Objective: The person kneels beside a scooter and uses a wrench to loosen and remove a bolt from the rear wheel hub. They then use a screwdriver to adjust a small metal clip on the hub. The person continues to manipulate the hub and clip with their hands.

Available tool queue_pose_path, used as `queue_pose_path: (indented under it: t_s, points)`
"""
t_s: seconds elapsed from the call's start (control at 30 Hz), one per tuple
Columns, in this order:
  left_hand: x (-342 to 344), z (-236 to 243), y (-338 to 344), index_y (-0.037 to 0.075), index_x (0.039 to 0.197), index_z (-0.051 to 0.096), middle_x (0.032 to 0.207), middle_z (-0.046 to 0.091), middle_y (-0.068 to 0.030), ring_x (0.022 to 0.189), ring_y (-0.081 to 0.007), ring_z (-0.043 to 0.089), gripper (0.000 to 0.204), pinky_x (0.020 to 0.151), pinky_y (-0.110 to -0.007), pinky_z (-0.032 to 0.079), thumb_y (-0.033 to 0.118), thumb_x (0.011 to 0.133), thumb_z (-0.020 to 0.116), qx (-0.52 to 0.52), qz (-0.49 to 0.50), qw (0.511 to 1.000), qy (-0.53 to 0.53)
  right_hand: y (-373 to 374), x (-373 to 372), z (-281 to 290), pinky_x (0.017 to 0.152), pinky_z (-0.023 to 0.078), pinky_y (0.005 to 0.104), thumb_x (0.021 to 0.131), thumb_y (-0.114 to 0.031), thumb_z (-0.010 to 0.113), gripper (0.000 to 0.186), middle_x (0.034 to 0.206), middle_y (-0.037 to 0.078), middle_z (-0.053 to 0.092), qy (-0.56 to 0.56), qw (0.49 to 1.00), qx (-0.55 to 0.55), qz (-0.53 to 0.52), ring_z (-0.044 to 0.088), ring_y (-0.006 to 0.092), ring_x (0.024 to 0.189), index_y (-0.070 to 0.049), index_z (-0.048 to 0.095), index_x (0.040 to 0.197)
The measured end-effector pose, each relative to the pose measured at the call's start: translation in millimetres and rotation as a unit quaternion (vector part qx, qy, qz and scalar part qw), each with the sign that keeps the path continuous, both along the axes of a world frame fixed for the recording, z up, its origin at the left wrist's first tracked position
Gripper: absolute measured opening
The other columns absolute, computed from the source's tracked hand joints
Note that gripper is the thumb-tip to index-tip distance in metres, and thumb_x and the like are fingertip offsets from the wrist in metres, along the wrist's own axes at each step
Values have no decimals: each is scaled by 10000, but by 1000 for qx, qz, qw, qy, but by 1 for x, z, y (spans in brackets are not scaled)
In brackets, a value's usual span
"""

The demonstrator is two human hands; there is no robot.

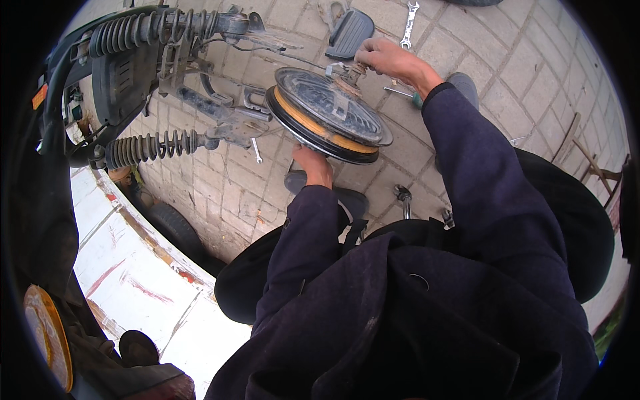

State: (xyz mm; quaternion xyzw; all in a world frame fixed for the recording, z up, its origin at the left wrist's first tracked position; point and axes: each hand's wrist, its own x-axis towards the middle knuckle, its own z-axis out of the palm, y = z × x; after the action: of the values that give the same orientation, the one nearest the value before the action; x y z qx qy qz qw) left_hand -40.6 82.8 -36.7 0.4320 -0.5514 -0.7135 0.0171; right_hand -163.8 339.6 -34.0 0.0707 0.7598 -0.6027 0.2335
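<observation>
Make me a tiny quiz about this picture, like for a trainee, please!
1. Choose: which grip is at the axle? a) left b) right
2. True or false: the wheel has a blue band.
3. Fill in the blank: the wrench at the top of the picture lies on ____.

Key:
1. b, the right grip.
2. False, its band is yellow.
3. Paving.

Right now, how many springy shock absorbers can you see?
2. The upper coil-spring shock absorber is near the picture's top left; the lower coil-spring shock absorber is below it. Both are left of the wheel. Others could be hidden beyond the dark rim.
</observation>
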Motion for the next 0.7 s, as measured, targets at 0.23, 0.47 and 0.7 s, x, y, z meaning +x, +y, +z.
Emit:
queue_pose_path:
  t_s: [0.23,0.47,0.7]
  points:
    - [0,-3,-2,-46,1120,609,982,675,-83,822,-170,664,195,708,-321,539,28,990,482,3,-3,1000,9,4,5,6,630,382,299,917,-342,583,333,801,11,558,-34,996,-79,-17,453,119,706,-26,670,971]
    - [1,-5,-3,-50,1136,597,996,669,-88,826,-171,662,193,712,-322,537,41,986,516,15,1,1000,10,0,5,15,588,359,274,934,-499,631,464,758,-14,527,-118,992,-17,-44,435,88,691,-36,660,925]
    - [1,-3,-2,-51,1105,605,977,670,-76,814,-165,656,172,700,-316,528,54,975,561,-12,-2,1000,-6,8,2,11,622,369,256,950,-379,663,305,760,-37,554,-41,998,-34,23,442,78,698,-74,660,941]
